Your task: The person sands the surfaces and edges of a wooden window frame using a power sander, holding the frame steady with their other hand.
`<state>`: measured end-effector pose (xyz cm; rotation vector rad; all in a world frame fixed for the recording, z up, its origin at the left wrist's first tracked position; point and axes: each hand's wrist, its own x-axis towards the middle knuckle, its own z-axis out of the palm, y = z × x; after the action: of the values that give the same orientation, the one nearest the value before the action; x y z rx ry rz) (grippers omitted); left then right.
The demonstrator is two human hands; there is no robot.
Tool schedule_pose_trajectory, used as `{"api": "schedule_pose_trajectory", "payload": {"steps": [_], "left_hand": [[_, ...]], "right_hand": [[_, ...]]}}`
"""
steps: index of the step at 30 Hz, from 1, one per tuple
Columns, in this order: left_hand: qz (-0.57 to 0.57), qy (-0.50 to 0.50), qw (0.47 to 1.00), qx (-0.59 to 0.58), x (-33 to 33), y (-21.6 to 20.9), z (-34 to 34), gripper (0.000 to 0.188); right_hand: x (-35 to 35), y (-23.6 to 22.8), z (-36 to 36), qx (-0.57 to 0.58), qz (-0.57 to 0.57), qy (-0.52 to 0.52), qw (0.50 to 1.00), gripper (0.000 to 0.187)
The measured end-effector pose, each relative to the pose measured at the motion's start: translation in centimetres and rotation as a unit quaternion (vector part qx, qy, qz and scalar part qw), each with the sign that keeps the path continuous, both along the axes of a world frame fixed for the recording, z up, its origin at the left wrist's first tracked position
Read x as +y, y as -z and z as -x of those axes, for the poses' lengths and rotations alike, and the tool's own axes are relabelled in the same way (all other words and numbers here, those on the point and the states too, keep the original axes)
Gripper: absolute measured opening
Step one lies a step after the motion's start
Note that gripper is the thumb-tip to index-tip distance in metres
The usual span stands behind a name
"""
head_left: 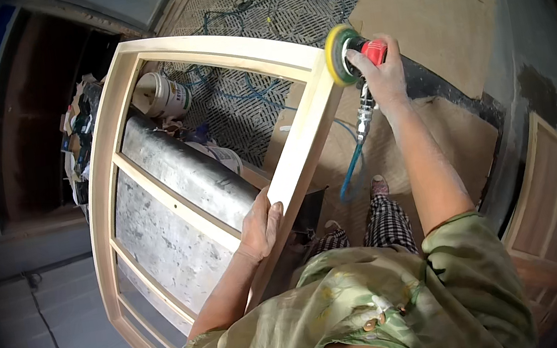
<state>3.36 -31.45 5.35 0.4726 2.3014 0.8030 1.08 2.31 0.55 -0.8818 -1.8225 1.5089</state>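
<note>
Over patterned floor (298, 16) and brown cardboard (425, 22), holding one pale wooden frame (303, 145) ahead-left of the body.
Lying lengthwise from far to near, showing two white buckets (171, 98) through its openings. Using two hands: gripping one sander (342, 56) at the far right corner with the right hand (385, 79), fingers closed round it, leaving disc contact unclear; clasping the right edge, nearer the body, with the left hand (257, 231), fingers partly curled over.

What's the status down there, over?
Right hand grips red-and-black sander, yellow pad at corner of wooden frame. Left hand holds frame's side. Possible snag: teal hose hanging below sander.
</note>
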Motion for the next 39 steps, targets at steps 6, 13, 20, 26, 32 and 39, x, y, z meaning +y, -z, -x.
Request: {"api": "schedule_pose_trajectory", "payload": {"steps": [6,13,20,26,32,39], "left_hand": [[-0.276,-0.092,0.929,-0.230,-5.2,4.2,2.1,0.056],[-0.254,-0.027,0.939,-0.229,-10.4,4.4,-0.6,0.055],[-0.225,0.047,0.945,-0.232,-18.6,4.7,-1.8,0.048],[-0.160,-0.014,0.976,-0.150,-22.0,2.9,-6.0,0.047],[-0.157,-0.083,0.974,-0.140,-31.6,3.4,-11.2,0.043],[-0.097,-0.156,0.974,-0.136,-42.8,1.5,-18.2,0.037]], "right_hand": [[-18.0,-0.2,-10.3,0.123,-0.229,-0.186,0.948,0.068],[-8.1,-2.3,-4.9,-0.072,-0.143,-0.022,0.987,0.057],[-31.0,-1.8,-18.2,0.059,-0.276,-0.269,0.921,0.057],[-23.5,0.8,-12.9,-0.075,-0.212,-0.156,0.962,0.059],[-34.2,-1.9,-18.3,-0.023,-0.256,-0.212,0.943,0.056],[-42.5,-1.7,-24.6,0.046,-0.349,-0.280,0.893,0.055]]}}
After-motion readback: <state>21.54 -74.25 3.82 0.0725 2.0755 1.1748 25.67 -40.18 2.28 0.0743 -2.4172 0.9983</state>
